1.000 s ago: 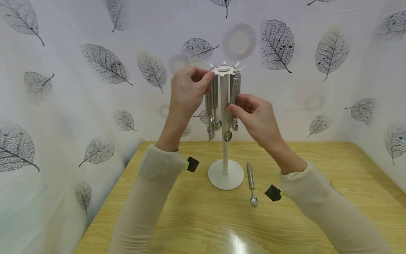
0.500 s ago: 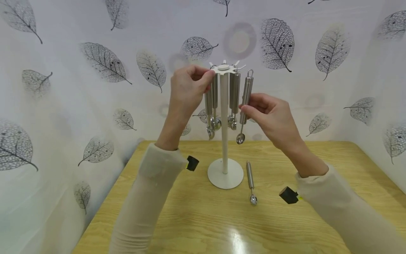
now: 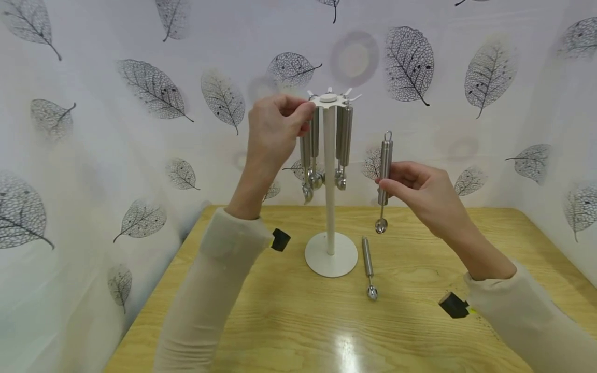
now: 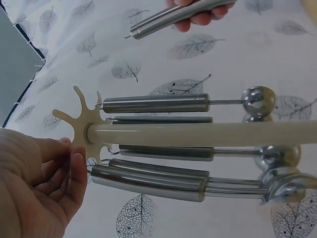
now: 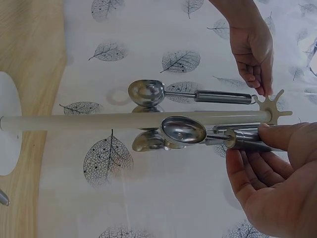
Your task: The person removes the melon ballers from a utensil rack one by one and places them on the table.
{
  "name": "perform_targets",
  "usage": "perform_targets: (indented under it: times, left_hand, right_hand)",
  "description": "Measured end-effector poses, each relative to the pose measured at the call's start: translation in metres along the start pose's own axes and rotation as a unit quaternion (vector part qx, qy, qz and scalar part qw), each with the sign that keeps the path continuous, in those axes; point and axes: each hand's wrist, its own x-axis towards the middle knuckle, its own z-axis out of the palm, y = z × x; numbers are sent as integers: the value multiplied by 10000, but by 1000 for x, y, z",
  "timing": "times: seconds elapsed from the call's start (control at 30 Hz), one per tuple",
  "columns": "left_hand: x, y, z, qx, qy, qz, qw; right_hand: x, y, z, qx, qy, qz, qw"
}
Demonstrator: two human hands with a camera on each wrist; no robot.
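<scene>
My right hand pinches the steel handle of a melon baller between thumb and fingers, upright and apart from the stand, loop up and bowl down. In the right wrist view its oval bowl shows a small hole. My left hand pinches the edge of the white utensil stand's star-shaped top. Several steel scoops with round bowls hang from the hooks around the pole. The left fingers partly cover the hooks nearest them in the head view.
The stand's round base rests on a wooden table. Right of it, another steel-handled scoop lies on the wood. A leaf-printed white cloth hangs behind and at both sides.
My right hand has drawn the melon baller away from the hanging scoops, to the right and lower. My left hand has stayed at the stand's top.
</scene>
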Motion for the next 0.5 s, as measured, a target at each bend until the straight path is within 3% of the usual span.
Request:
perform_targets:
  times: [0.5]
  left_hand:
    - [2, 6, -6, 158, -250, -272, 9992]
  right_hand:
    - [-17, 25, -10, -325, -413, 33, 9986]
